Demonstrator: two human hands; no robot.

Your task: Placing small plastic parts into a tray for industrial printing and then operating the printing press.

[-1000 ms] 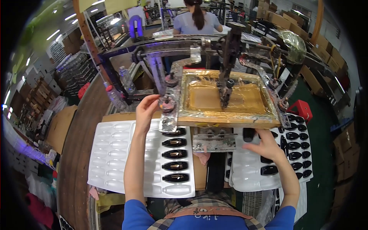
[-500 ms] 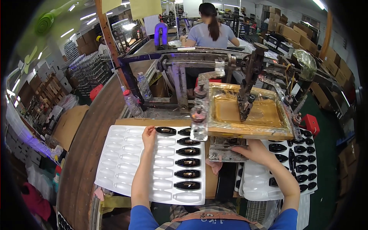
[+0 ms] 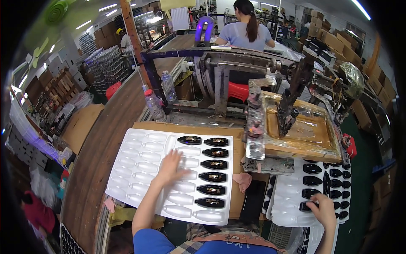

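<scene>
My left hand (image 3: 170,169), blurred by motion, is over the white moulded tray (image 3: 122,169) with its fingers apart and nothing in them. Black bottles (image 3: 213,164) with gold print lie in the tray's right column, and one more black bottle (image 3: 189,139) lies at the top of the column beside it. My right hand (image 3: 323,211) is at a second white tray (image 3: 287,199) on the right. Its thumb and fingers close on the end of a plain black bottle (image 3: 305,206) in that tray.
A screen-printing press with a wooden-framed screen (image 3: 300,122) stands ahead on the right, above a metal fixture (image 3: 268,165). A pink cloth (image 3: 242,182) and a dark phone-like slab (image 3: 253,199) lie between the trays. A red-capped plastic bottle (image 3: 154,106) stands behind the left tray. A person (image 3: 245,31) sits beyond.
My left hand has left the bottle at the tray's top and come back toward me. My right hand has moved from the press fixture to the right tray. The view has shifted slightly.
</scene>
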